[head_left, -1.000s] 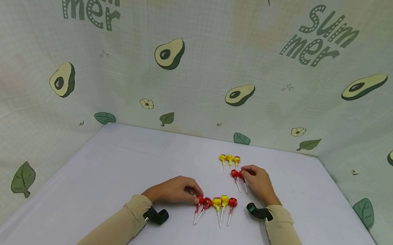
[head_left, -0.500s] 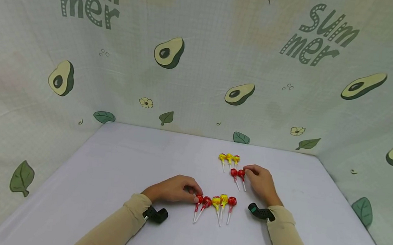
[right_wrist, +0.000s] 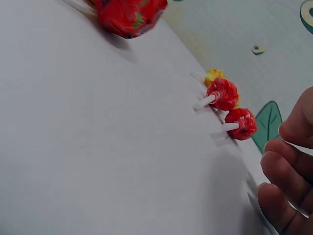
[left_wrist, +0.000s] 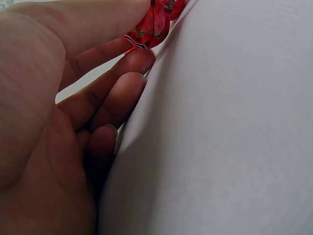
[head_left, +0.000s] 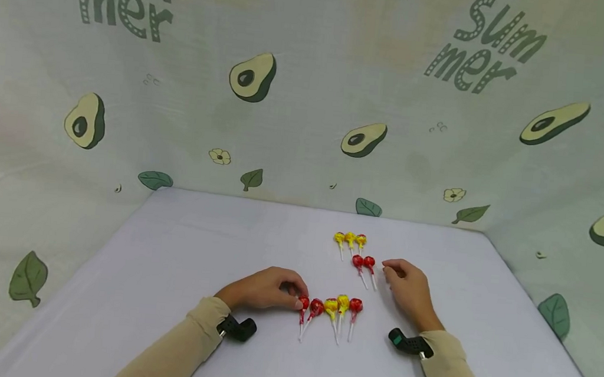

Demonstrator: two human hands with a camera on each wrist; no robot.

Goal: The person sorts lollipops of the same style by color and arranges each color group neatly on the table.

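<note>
My left hand point(head_left: 267, 289) pinches the head of a red lollipop point(head_left: 303, 302) between thumb and fingers, at the left end of the near row. In the left wrist view, the red wrapper point(left_wrist: 157, 24) shows by the thumb tip. Beside it lie another red lollipop point(head_left: 316, 307), two yellow lollipops point(head_left: 331, 307) and a red lollipop point(head_left: 356, 306) at the right end. My right hand point(head_left: 410, 289) holds nothing, its fingers loosely bent, just right of two red lollipops point(head_left: 369, 262) in the farther group. Several fingers show at the edge of the right wrist view.
Behind those two red ones lie three yellow lollipops point(head_left: 350, 238). All rest on a white-covered table point(head_left: 213, 229). A cloth backdrop point(head_left: 295, 140) printed with avocados and leaves rises along the back and sides. Black wrist cameras point(head_left: 238, 328) sit on both wrists.
My right hand has let go of the right red lollipop in the farther group and drawn away to the right. The left hand stays at its lollipop.
</note>
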